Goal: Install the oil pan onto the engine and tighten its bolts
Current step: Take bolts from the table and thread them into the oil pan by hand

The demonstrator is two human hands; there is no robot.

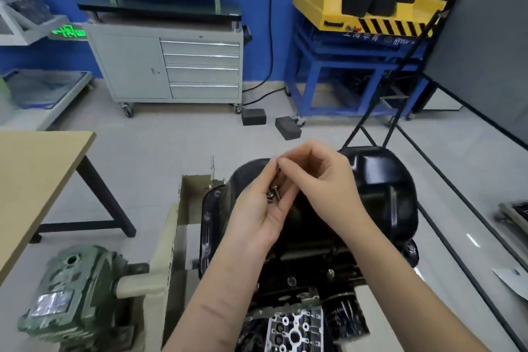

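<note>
Above the glossy black pressed-steel oil pan (pixel 383 194), which sits on the dark upturned engine (pixel 308 271), I see both hands meeting. My left hand (pixel 257 208) cups several small silver flanged bolts (pixel 273 193); my right hand (pixel 317 180) pinches what seems to be one bolt, though blur obscures it.

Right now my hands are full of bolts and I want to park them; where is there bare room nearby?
The wooden table on the left shows a bare top. Bare floor lies between that table, the grey cabinet and the oil pan. It is crowded at the pan, where the left hand holds bolts and the right hand picks.
</note>
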